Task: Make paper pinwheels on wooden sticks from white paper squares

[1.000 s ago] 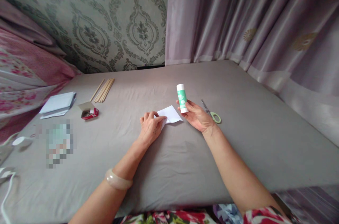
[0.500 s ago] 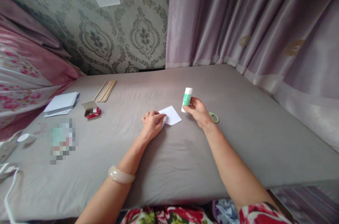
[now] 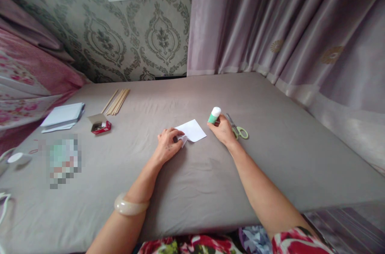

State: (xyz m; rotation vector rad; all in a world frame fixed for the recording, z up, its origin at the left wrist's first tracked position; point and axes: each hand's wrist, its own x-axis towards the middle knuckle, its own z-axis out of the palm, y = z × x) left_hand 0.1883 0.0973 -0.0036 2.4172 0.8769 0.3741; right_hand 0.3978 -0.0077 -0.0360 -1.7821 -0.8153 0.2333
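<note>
While left hand (image 3: 168,144) touches paper (image 3: 194,130), right hand (image 3: 224,130) grips glue stick (image 3: 214,115) — tilted

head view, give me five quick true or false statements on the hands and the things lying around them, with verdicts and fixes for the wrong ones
1. The right hand holds the glue stick. True.
2. The left hand touches the small sheet. True.
3. The scissors lie to the left of the small sheet. False: they lie to its right.
4. The red box is shut. False: its flap stands open.
5. The sticks lie farther from the person than the red box. True.
</note>
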